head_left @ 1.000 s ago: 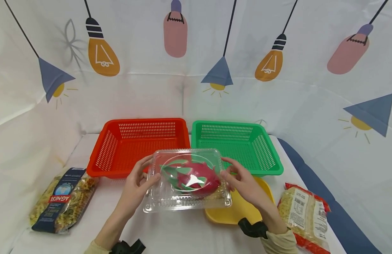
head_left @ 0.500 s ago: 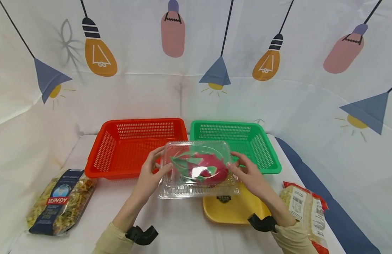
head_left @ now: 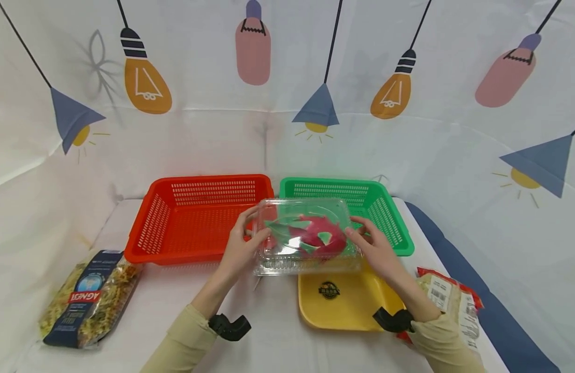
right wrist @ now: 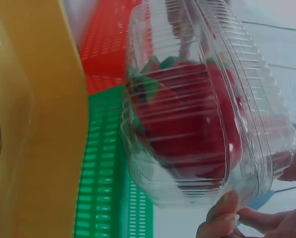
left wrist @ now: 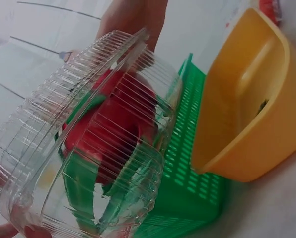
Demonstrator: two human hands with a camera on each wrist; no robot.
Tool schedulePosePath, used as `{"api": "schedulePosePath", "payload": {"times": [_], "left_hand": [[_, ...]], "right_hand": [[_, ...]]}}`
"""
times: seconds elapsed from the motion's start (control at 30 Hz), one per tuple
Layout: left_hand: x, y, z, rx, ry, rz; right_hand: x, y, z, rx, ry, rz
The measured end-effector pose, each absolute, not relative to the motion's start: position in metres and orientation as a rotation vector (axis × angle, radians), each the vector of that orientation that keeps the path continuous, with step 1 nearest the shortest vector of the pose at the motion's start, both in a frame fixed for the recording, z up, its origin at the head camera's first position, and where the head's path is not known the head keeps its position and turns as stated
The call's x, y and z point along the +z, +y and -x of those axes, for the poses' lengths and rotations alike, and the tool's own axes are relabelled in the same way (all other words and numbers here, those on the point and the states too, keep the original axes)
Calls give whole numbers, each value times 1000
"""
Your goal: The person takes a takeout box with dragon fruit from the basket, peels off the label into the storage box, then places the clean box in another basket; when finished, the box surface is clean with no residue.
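Note:
A clear plastic clamshell box point(head_left: 287, 267) is held up between both hands, with a pink and green dragon fruit point(head_left: 320, 235) inside it. My left hand point(head_left: 241, 246) grips its left side, thumb on the lid. On the opposite side my right hand point(head_left: 373, 246) holds the box, thumb at the lid's edge and fingers behind. In the left wrist view the dragon fruit point(left wrist: 108, 129) shows through the ribbed wall. The right wrist view has right-hand fingertips point(right wrist: 222, 213) at the box's rim. Below and behind the box lies the front of the green basket point(head_left: 390, 228).
A red basket point(head_left: 189, 233) stands at the back left. Under the raised box is a yellow tray point(head_left: 348, 305) with a dark logo. A pasta bag point(head_left: 89, 300) lies at the left, another red-edged bag point(head_left: 443, 290) at the right, partly behind the right forearm.
Both hands have carried the box with the dragon fruit to the right and farther away, toward the green basket. More of the yellow tray now shows below it.

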State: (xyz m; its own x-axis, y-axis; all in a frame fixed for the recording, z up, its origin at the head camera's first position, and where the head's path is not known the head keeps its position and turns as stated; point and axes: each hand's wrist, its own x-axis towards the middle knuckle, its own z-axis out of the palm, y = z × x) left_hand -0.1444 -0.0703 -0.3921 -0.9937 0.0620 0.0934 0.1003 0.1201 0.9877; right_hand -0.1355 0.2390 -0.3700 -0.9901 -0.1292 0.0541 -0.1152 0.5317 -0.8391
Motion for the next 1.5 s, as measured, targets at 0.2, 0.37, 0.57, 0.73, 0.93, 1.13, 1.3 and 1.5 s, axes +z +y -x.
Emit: {"api": "schedulePosePath", "payload": {"times": [0.2,0.37,0.57,0.73,0.93,1.13,1.3,1.5], "left_hand": [[-391,-57,155,-2045,-2352,141],[-388,-47,164,-2028,-2369,130],[-384,-36,176,-2064,-2341,121],[-383,-29,187,-2130,-2327,112],[-381,-24,200,-2223,-2349,94],[-379,-20,213,-2212,-2424,78],[-378,-18,222,-2240,-2492,87],[-379,-20,234,-2288,-2572,121]], "right_hand": [[-366,246,144,-1533,2722,153],[-361,251,149,-1521,2725,133],[-358,261,158,-1487,2742,92],[-357,269,166,-1491,2725,94],[-354,280,174,-1468,2674,96],[-349,289,180,-1379,2670,82],[-347,297,189,-1331,2662,53],[-347,303,203,-1292,2617,49]]}}
